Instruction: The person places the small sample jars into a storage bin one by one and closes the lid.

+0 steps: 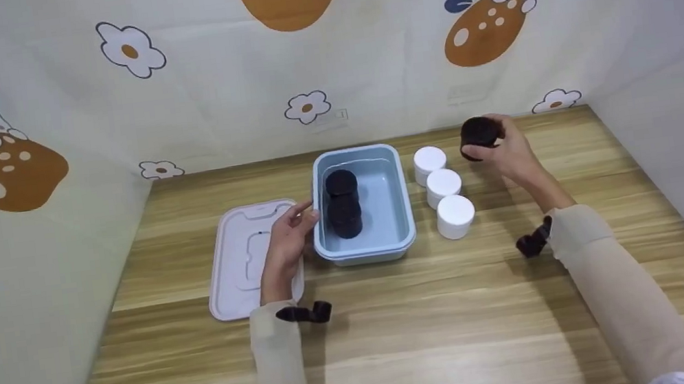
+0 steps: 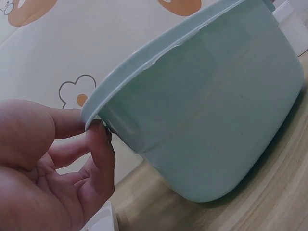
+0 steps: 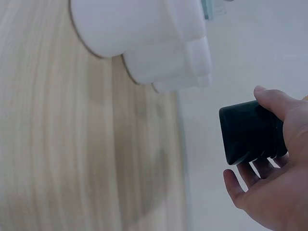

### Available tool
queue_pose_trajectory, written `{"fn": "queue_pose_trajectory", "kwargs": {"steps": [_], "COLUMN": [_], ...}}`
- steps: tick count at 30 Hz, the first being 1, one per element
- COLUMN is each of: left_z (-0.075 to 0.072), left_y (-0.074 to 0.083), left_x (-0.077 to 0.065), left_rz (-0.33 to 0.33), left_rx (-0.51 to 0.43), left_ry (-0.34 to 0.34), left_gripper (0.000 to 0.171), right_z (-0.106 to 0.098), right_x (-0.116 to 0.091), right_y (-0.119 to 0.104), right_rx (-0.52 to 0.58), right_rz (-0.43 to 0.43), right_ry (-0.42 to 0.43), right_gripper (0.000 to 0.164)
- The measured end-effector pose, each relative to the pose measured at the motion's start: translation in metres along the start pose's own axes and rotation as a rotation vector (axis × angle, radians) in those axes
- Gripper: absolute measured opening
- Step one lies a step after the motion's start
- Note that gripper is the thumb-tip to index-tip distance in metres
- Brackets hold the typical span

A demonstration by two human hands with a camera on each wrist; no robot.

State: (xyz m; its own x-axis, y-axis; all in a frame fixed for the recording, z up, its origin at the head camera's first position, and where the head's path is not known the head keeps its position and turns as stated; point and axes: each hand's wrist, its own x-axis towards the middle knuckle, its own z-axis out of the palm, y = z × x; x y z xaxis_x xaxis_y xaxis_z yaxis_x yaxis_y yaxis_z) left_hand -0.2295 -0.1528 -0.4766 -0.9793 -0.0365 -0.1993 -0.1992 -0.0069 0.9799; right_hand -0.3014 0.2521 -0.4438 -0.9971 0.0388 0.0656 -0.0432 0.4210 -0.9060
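My left hand (image 1: 287, 236) is at the left wall of a light blue plastic container (image 1: 408, 210). In the left wrist view its thumb and fingers pinch the container's rim (image 2: 139, 65). Two black jars (image 1: 345, 214) stand inside along the left side, one behind the other. My right hand (image 1: 513, 151) grips another black jar (image 1: 479, 131) at the back right. In the right wrist view this jar (image 3: 248, 132) is raised off the table, between thumb and curled fingers. Three white lidded jars (image 1: 443, 183) stand in a row between the container and my right hand.
A pale lid (image 1: 232, 277) lies flat on the wood-grain table (image 1: 399, 341), left of the container and partly under my left hand. Patterned sheets (image 1: 377, 50) with rabbits and flowers enclose the table at the back and sides.
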Motion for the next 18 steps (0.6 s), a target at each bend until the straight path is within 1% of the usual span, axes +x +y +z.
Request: {"fn": "queue_pose_trajectory", "kwargs": {"steps": [8, 12, 18], "left_z": [-0.001, -0.001, 0.000], "left_y": [0.000, -0.001, 0.000], "left_x": [0.000, 0.001, 0.000], "left_rz": [0.000, 0.006, 0.004], "left_rx": [-0.026, -0.030, -0.016], "left_ry": [-0.006, -0.005, 0.000], "left_gripper": [0.042, 0.042, 0.042], "right_z": [0.002, 0.005, 0.012], "right_x": [-0.007, -0.010, -0.020], "right_y": [-0.025, -0.034, -0.050], "right_rx": [0.000, 0.029, 0.054], "right_rz": [-0.060, -0.100, -0.143], "right_ry": [-0.025, -0.042, -0.060], "right_gripper": [0.079, 0.078, 0.077]}}
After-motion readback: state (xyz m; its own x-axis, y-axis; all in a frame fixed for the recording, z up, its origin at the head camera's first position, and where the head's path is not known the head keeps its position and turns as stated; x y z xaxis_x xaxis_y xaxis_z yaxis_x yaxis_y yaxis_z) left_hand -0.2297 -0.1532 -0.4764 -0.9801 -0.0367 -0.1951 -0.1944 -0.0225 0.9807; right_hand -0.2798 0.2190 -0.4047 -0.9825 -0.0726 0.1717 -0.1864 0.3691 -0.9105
